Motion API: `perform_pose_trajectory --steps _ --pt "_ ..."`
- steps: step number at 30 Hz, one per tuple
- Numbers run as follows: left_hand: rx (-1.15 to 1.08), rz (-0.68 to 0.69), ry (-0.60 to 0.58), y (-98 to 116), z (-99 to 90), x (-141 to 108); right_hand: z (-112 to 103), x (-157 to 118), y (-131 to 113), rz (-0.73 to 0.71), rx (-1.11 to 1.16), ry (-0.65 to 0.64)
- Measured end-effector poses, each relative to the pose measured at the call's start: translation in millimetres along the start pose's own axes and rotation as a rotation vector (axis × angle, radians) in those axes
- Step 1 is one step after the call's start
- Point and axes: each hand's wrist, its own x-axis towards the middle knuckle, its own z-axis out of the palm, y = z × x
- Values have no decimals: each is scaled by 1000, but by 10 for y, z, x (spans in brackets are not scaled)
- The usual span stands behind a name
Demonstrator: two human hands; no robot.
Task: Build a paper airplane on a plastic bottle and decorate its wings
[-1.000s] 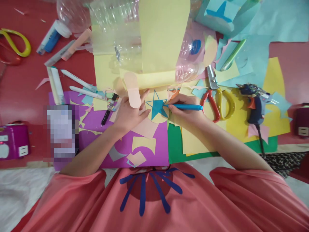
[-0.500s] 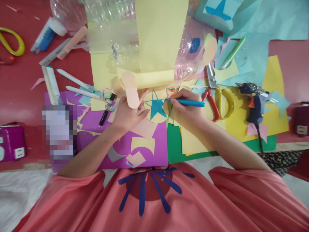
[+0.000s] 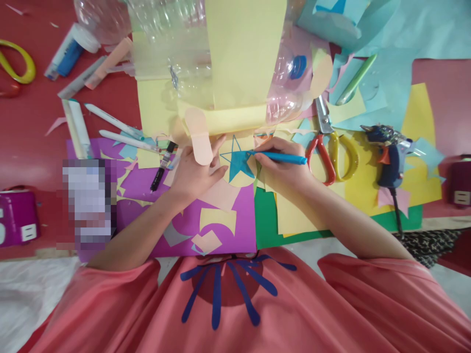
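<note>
A blue felt-tip pen is gripped in my right hand, its tip on the star. The star is outlined in blue on a round pale yellow paper piece; its lower part is filled in blue, while the top and left points show bare paper. My left hand lies flat at the left edge of that piece, thumb and forefinger spread. Over its fingers rests a peach paper strip with rounded ends. A black marker lies just left of this hand.
Scissors and a blue glue gun lie to the right. Clear plastic bottles and a folded yellow sheet are at the back. Several pens lie left, above a pixelated object. Paper scraps cover the purple sheet.
My right hand and the blue pen have shifted slightly left, the tip moving further over the star. My left hand has stayed in place.
</note>
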Motion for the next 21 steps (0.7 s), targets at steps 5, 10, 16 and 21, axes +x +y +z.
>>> perform_pose_trajectory --steps 5,10,16,21 --pt "-6 -9 -4 -5 -2 -1 0 -19 76 -37 -17 35" --pt "-22 -10 2 -8 3 -8 -32 -12 157 -68 13 51" --pt "-29 0 7 -15 11 -15 -60 16 62 -88 -2 -39" --pt "-42 -8 0 -6 0 -8 -22 3 -11 -31 3 -40"
